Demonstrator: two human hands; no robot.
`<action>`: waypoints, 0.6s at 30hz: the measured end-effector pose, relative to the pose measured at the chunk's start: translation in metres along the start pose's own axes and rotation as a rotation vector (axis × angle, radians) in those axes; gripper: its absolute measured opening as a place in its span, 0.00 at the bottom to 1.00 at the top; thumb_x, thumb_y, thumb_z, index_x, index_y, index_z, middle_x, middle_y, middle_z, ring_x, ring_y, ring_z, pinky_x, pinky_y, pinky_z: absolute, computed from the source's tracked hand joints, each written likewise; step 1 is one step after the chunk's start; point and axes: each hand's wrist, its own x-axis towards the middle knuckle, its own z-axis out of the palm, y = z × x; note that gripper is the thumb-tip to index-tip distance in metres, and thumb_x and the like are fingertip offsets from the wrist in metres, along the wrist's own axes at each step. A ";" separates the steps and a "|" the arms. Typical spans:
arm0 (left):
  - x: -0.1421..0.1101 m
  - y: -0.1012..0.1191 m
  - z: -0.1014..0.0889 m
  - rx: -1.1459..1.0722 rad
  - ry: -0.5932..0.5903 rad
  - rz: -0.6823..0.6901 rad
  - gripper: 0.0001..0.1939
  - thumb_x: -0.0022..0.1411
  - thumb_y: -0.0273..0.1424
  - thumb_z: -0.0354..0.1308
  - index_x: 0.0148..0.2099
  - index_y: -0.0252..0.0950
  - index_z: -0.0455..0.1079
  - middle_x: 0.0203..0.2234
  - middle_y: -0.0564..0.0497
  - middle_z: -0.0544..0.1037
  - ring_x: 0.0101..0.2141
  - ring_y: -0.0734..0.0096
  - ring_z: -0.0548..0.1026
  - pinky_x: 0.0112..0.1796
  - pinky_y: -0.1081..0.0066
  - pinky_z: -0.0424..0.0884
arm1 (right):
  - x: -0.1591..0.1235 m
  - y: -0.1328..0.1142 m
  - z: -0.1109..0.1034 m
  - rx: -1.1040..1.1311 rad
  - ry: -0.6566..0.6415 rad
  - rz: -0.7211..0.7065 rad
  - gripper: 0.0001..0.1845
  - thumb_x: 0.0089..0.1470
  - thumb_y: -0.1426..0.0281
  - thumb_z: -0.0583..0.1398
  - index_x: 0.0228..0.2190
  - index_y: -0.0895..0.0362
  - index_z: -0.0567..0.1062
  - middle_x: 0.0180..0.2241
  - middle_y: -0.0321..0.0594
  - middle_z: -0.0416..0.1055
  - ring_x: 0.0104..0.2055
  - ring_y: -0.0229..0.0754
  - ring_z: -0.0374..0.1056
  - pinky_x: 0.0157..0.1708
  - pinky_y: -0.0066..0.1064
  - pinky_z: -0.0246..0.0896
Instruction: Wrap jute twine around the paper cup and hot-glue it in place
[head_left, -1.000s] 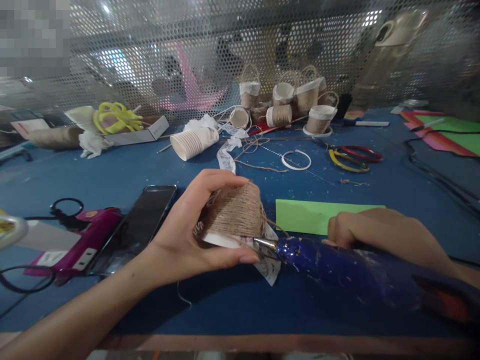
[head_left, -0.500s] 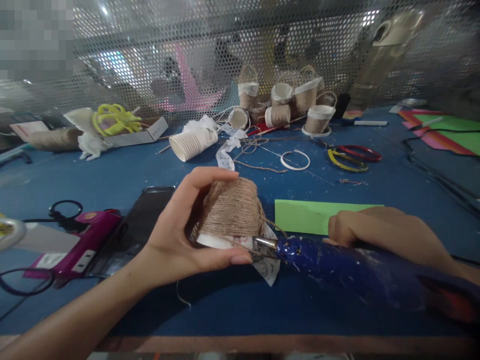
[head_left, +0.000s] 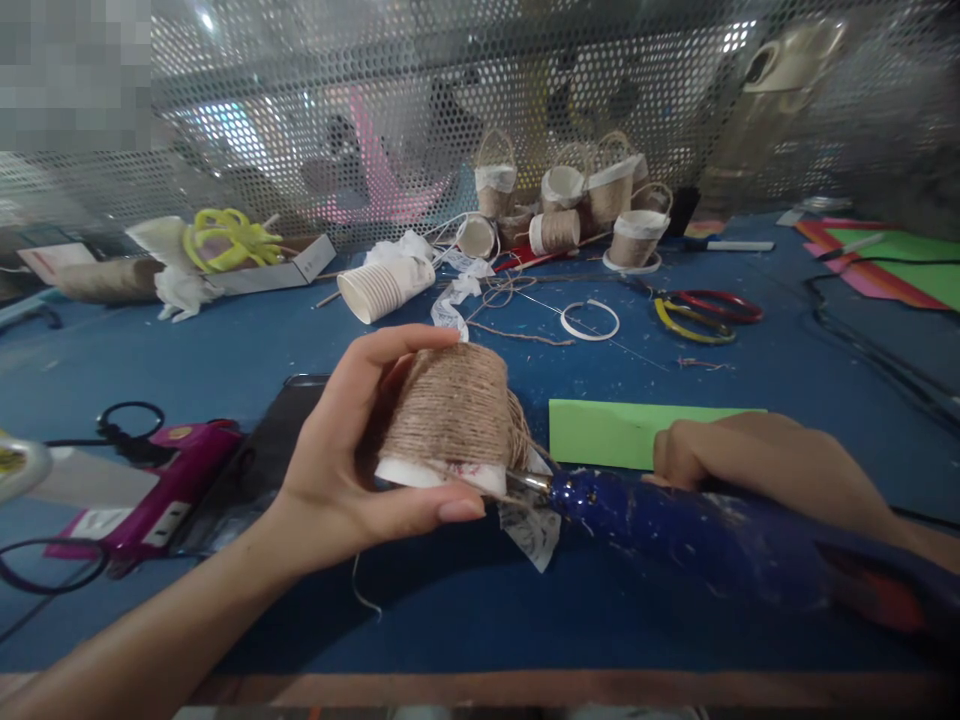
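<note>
My left hand [head_left: 330,480] grips a paper cup [head_left: 454,405] wrapped in jute twine, fingers over its far side and thumb along the bare white band. The cup is tilted. My right hand [head_left: 735,455] is closed at a blue hot glue gun [head_left: 660,525], mostly behind its body, so part of the grip is hidden. The metal nozzle [head_left: 531,482] points at the cup's right side near the white band. A loose twine strand [head_left: 529,430] hangs there, and white lace [head_left: 534,535] lies beneath.
A green paper strip [head_left: 600,432] lies beside my right hand. Left are a phone [head_left: 281,425] and a magenta power strip [head_left: 172,480]. Behind stand small twine baskets [head_left: 637,240], stacked paper cups [head_left: 382,288], scissors [head_left: 697,315] and a white ring [head_left: 590,320], before a perforated metal screen [head_left: 420,110].
My left hand has shifted slightly left with the cup and turned it a little, showing more of its wrapped side. The glue gun's nozzle has moved slightly left; my right hand has barely moved.
</note>
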 end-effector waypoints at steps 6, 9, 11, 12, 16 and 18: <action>-0.001 -0.002 0.000 0.065 -0.034 0.003 0.39 0.52 0.44 0.76 0.62 0.45 0.66 0.51 0.50 0.78 0.51 0.60 0.79 0.51 0.68 0.79 | -0.003 0.008 0.002 0.052 0.006 -0.032 0.22 0.71 0.60 0.49 0.24 0.51 0.59 0.20 0.28 0.69 0.21 0.36 0.62 0.25 0.31 0.51; -0.001 -0.003 0.000 0.088 -0.032 0.015 0.40 0.51 0.44 0.76 0.63 0.43 0.66 0.52 0.50 0.77 0.51 0.60 0.78 0.51 0.68 0.79 | -0.004 0.010 0.003 0.072 -0.001 -0.035 0.24 0.72 0.56 0.48 0.25 0.51 0.59 0.20 0.27 0.68 0.21 0.36 0.62 0.25 0.31 0.51; 0.000 -0.003 -0.001 0.091 -0.029 0.033 0.40 0.52 0.44 0.76 0.63 0.43 0.66 0.52 0.50 0.76 0.51 0.63 0.78 0.50 0.71 0.78 | -0.005 0.011 0.003 0.084 -0.004 -0.036 0.25 0.72 0.54 0.47 0.25 0.51 0.60 0.20 0.27 0.68 0.21 0.36 0.62 0.25 0.32 0.51; 0.000 -0.004 -0.001 0.092 -0.030 0.050 0.40 0.52 0.44 0.76 0.63 0.42 0.66 0.52 0.50 0.76 0.51 0.64 0.78 0.50 0.72 0.77 | -0.005 0.011 0.004 0.093 0.001 -0.042 0.25 0.72 0.53 0.47 0.25 0.51 0.60 0.20 0.27 0.68 0.21 0.36 0.62 0.25 0.32 0.51; 0.000 -0.007 -0.002 0.094 -0.038 0.077 0.41 0.52 0.44 0.76 0.63 0.40 0.66 0.52 0.49 0.75 0.52 0.68 0.77 0.51 0.76 0.75 | -0.004 0.012 0.004 0.089 0.028 -0.066 0.25 0.73 0.54 0.47 0.25 0.51 0.59 0.20 0.26 0.66 0.20 0.35 0.60 0.24 0.32 0.50; 0.000 -0.008 -0.001 0.098 -0.043 0.078 0.41 0.52 0.43 0.76 0.64 0.40 0.65 0.53 0.48 0.75 0.52 0.67 0.77 0.51 0.75 0.75 | -0.003 0.010 0.004 0.081 0.025 -0.065 0.25 0.73 0.54 0.47 0.25 0.51 0.59 0.20 0.26 0.66 0.20 0.36 0.61 0.24 0.31 0.51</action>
